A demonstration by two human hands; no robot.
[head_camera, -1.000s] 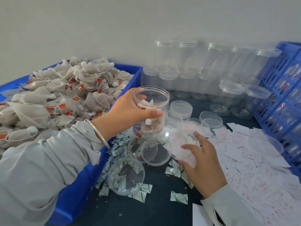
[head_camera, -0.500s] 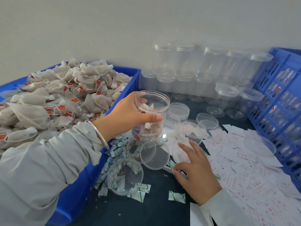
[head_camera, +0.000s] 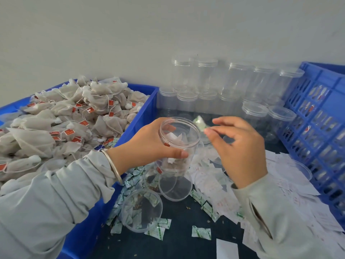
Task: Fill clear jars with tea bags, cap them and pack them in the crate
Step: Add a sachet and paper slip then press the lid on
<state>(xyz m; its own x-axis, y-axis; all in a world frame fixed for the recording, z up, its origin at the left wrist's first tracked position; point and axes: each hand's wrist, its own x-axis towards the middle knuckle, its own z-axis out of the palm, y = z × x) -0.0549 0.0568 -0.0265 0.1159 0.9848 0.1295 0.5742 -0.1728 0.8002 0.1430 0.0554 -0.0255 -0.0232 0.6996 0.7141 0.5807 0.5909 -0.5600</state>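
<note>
Head view, left hand (head_camera: 149, 144) gripping jar (head_camera: 178, 144)
</note>
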